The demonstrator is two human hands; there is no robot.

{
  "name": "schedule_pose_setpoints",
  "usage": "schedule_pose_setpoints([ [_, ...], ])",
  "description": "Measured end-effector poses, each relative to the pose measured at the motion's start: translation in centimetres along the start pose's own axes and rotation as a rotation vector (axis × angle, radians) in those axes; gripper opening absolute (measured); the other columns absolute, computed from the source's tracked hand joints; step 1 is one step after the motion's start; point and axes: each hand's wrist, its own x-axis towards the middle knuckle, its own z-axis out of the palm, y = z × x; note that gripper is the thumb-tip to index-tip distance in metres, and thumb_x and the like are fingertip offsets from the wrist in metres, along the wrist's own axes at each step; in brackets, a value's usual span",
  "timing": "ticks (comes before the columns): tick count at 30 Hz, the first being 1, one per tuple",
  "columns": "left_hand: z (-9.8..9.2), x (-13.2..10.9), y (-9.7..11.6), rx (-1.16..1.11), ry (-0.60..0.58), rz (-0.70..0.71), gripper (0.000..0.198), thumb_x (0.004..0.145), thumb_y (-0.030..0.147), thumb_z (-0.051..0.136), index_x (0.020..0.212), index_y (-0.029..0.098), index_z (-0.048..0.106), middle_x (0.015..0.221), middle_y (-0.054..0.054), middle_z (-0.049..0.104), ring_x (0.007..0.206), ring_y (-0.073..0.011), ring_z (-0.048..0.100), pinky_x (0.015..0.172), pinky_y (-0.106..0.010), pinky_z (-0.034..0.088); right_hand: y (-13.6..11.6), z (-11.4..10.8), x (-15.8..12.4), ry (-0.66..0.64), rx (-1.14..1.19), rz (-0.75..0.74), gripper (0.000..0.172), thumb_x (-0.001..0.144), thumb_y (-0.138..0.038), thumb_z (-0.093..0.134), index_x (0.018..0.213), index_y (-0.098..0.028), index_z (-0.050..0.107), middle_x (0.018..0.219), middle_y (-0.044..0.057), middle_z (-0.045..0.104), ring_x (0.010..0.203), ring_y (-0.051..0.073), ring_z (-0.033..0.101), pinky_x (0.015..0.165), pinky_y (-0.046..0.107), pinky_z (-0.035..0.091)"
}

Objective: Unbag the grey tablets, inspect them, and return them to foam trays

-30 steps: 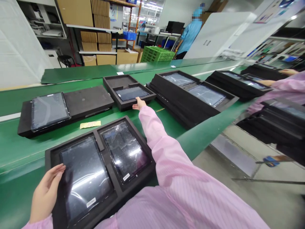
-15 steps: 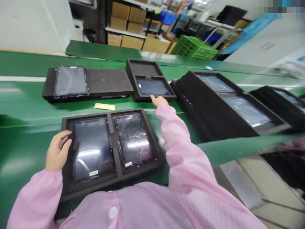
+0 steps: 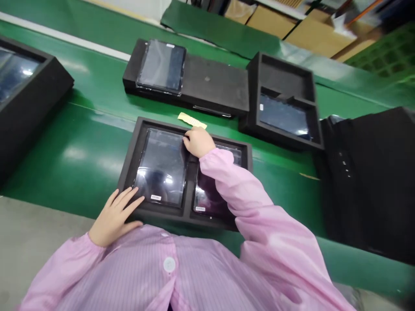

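In front of me a black foam tray (image 3: 175,213) holds two dark-screened tablets side by side: the left tablet (image 3: 162,164) and the right tablet (image 3: 207,192). Each has a small white label near its lower edge. My left hand (image 3: 112,216) lies with fingers spread over the tray's lower left corner, its fingertips at the left tablet. At the top of the divider, my right hand (image 3: 199,142) is curled closed by the left tablet's upper right corner. Whatever its fingers grip is hidden. My right sleeve covers part of the right tablet.
Behind the tray, another tablet (image 3: 165,65) lies on a black foam block (image 3: 217,82). To its right stands a foam tray (image 3: 254,99) with one tablet (image 3: 283,116). More black foam flanks both sides. A yellow paper strip (image 3: 192,120) lies on the green surface (image 3: 94,160).
My right hand has moved from the rear tray to the near tray's divider. My left hand has shifted to the near tray's lower corner. The view has turned left and down.
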Motion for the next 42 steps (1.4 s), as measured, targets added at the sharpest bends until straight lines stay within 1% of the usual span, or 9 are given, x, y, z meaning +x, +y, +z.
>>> schedule_pose_setpoints([
  [3,0.6,0.1,-1.2,0.029,0.096,0.040,0.031,0.094,0.025,0.057,0.124,0.023,0.066,0.129,-0.011,0.067,0.114,-0.0238,0.066,0.111,-0.042,0.038,1.3,0.6,0.8,0.015,0.019,-0.029,0.021,0.090,-0.021,0.058,0.097,-0.012,0.074,0.098,0.015,0.069,0.099,0.030,0.060,0.095,0.042,0.046],
  [7,0.7,1.6,-2.6,0.046,0.129,0.064,0.027,0.094,0.022,0.058,0.119,0.022,0.067,0.126,-0.011,0.069,0.111,-0.0242,0.067,0.107,-0.044,0.042,2.4,0.9,0.7,0.155,0.031,-0.034,0.015,0.085,-0.015,0.058,0.088,-0.016,0.073,0.097,0.014,0.069,0.099,0.032,0.058,0.093,0.047,0.048],
  [11,0.1,2.6,-2.6,0.051,0.156,0.108,0.024,0.092,0.021,0.061,0.114,0.020,0.069,0.118,-0.009,0.073,0.106,-0.0224,0.068,0.105,-0.042,0.043,0.2,1.0,-1.9,0.204,0.046,-0.122,0.015,0.084,-0.012,0.055,0.079,-0.016,0.069,0.093,0.014,0.070,0.096,0.031,0.059,0.089,0.047,0.050],
  [13,0.0,2.8,-2.1,0.044,0.170,0.131,0.021,0.093,0.021,0.059,0.111,0.019,0.070,0.112,-0.006,0.075,0.100,-0.0196,0.069,0.101,-0.038,0.045,-2.0,0.8,-4.7,0.052,0.148,-0.264,0.015,0.084,-0.011,0.055,0.079,-0.017,0.068,0.091,0.012,0.071,0.091,0.028,0.062,0.087,0.044,0.051],
  [16,0.4,3.0,-1.3,0.005,0.210,0.153,0.020,0.094,0.023,0.058,0.110,0.019,0.069,0.104,-0.002,0.078,0.092,-0.0158,0.071,0.091,-0.032,0.046,-4.6,-0.4,-9.6,-0.381,0.458,-0.568,0.017,0.083,-0.010,0.053,0.079,-0.018,0.067,0.087,0.006,0.072,0.081,0.019,0.065,0.079,0.033,0.053],
  [20,1.0,3.1,-0.8,-0.038,0.272,0.155,0.021,0.092,0.025,0.060,0.110,0.018,0.069,0.100,-0.001,0.078,0.090,-0.0146,0.071,0.084,-0.030,0.045,-4.3,-3.3,-13.8,-0.923,0.911,-0.795,0.012,0.077,-0.008,0.054,0.075,-0.017,0.062,0.078,0.002,0.073,0.070,0.012,0.067,0.068,0.022,0.052],
  [27,0.6,3.3,-0.8,-0.069,0.249,0.156,0.023,0.089,0.027,0.062,0.108,0.016,0.070,0.097,-0.002,0.079,0.088,-0.0143,0.070,0.079,-0.029,0.044,-0.8,-5.5,-14.7,-1.110,1.262,-0.819,0.015,0.082,-0.017,0.049,0.067,-0.020,0.050,0.078,0.004,0.076,0.073,0.013,0.074,0.092,0.029,0.050],
  [33,0.8,2.9,-0.9,-0.079,0.220,0.171,0.032,0.086,0.028,0.064,0.118,0.021,0.068,0.098,-0.002,0.078,0.088,-0.0150,0.070,0.079,-0.029,0.044,-1.3,-5.6,-13.5,-0.851,1.112,-0.626,0.014,0.075,-0.006,0.054,0.076,-0.020,0.060,0.079,0.003,0.075,0.076,0.014,0.073,0.095,0.032,0.052],
  [42,0.2,2.6,-2.3,-0.060,0.328,0.109,0.021,0.082,0.018,0.069,0.102,0.021,0.070,0.085,-0.001,0.078,0.076,-0.0152,0.068,0.078,-0.032,0.041,0.4,-4.9,-7.3,-0.232,1.031,-0.220,0.007,0.088,-0.023,0.066,0.082,-0.021,0.063,0.086,0.004,0.076,0.076,0.014,0.072,0.066,0.022,0.058],
])
